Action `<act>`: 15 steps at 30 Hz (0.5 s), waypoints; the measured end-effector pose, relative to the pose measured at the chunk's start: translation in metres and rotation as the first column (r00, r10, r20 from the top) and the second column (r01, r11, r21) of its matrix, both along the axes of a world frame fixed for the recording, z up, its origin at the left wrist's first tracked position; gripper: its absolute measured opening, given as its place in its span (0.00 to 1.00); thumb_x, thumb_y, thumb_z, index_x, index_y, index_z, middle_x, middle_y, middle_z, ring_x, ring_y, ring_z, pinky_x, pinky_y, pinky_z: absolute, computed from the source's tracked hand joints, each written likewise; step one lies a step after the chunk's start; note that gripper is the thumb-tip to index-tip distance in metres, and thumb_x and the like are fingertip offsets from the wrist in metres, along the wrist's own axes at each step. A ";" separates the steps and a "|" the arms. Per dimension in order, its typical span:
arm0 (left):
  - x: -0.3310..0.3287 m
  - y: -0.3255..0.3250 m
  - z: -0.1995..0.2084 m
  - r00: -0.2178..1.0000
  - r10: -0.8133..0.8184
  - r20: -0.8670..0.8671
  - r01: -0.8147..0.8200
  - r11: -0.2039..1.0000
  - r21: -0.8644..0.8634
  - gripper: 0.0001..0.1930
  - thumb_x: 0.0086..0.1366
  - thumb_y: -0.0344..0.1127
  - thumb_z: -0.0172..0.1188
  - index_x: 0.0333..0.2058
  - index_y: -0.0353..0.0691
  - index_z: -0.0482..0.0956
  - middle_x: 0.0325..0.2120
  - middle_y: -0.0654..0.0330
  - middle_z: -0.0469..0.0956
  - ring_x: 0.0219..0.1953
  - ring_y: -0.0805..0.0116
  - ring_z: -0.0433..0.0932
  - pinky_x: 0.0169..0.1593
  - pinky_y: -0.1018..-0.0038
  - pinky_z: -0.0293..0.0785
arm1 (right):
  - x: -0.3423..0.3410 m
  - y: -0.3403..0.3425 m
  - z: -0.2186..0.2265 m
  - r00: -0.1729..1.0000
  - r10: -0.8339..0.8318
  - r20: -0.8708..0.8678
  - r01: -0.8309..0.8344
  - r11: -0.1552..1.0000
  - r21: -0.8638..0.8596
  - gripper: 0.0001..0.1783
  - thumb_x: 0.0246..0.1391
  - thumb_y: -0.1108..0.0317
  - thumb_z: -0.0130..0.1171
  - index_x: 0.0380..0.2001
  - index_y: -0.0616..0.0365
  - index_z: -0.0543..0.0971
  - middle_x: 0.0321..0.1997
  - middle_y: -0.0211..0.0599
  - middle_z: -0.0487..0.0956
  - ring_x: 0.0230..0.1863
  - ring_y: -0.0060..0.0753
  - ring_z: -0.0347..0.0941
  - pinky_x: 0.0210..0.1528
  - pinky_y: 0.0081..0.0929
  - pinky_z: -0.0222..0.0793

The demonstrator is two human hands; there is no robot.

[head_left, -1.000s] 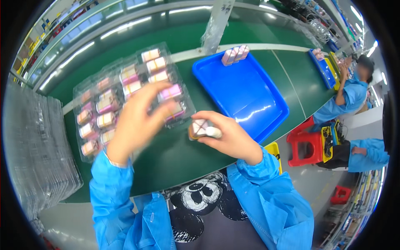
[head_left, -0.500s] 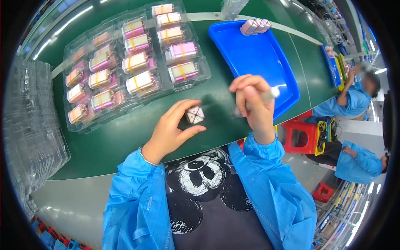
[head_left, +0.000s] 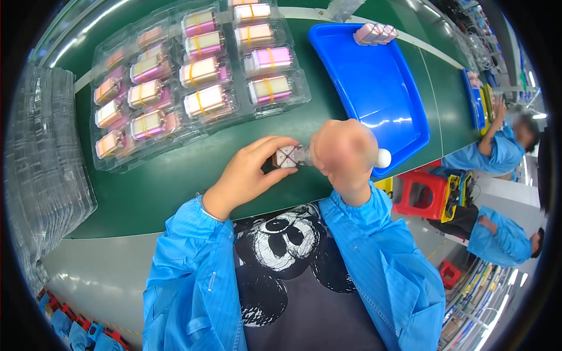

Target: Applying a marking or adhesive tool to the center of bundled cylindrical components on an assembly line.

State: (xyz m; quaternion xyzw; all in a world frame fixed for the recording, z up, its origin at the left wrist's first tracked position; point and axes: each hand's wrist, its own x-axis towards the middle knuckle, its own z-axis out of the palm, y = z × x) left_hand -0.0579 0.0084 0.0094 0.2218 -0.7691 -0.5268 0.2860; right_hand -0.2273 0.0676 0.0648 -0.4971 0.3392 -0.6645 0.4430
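Left hand (head_left: pixel 246 175) pinches small block (head_left: pixel 287 157) between thumb and fingers, pale end up, over green table (head_left: pixel 152 199). Right hand (head_left: pixel 345 151) is wrapped round a white-ended tool (head_left: pixel 383 158), clear part just beside block; can't tell if touching. Clear tray (head_left: pixel 301 88) of yellow-banded blocks (head_left: pixel 269 58) far left; blue bin (head_left: pixel 380 88) right, row of blocks (head_left: pixel 376 34) at its far end. Stacked clear trays (head_left: pixel 47 152) at left.

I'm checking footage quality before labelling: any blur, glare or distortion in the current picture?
Head view: the right hand looks blurred, the left hand clearer; head view: bright reflections streak the blue tray; head view: fisheye distortion bends the pale rail behind the green table, with black corners around the picture.
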 end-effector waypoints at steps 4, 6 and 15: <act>-0.001 0.001 0.001 1.000 0.014 -0.012 -0.015 0.999 -0.030 0.22 0.52 0.30 0.68 0.47 0.39 0.75 0.40 0.56 0.77 0.39 0.60 0.78 0.42 0.71 0.74 | 0.004 0.003 0.002 0.986 -0.022 -0.166 0.031 0.998 0.048 0.13 0.61 0.67 0.52 0.23 0.60 0.70 0.18 0.31 0.72 0.18 0.18 0.64 0.20 0.21 0.58; 0.000 0.000 0.002 1.000 0.003 -0.012 -0.003 1.000 -0.024 0.23 0.52 0.30 0.68 0.48 0.38 0.75 0.41 0.55 0.77 0.40 0.60 0.78 0.42 0.71 0.74 | 0.002 0.001 0.001 0.983 -0.001 -0.182 0.017 0.996 0.082 0.13 0.61 0.67 0.53 0.22 0.60 0.70 0.17 0.31 0.72 0.18 0.19 0.64 0.20 0.21 0.58; 0.002 -0.005 -0.003 0.999 -0.028 -0.045 0.029 0.999 0.032 0.29 0.46 0.30 0.73 0.48 0.37 0.74 0.41 0.56 0.75 0.45 0.62 0.75 0.49 0.69 0.71 | -0.005 0.003 0.004 0.987 -0.032 0.158 0.039 0.999 -0.038 0.16 0.64 0.62 0.47 0.23 0.57 0.65 0.18 0.36 0.69 0.14 0.18 0.56 0.15 0.19 0.51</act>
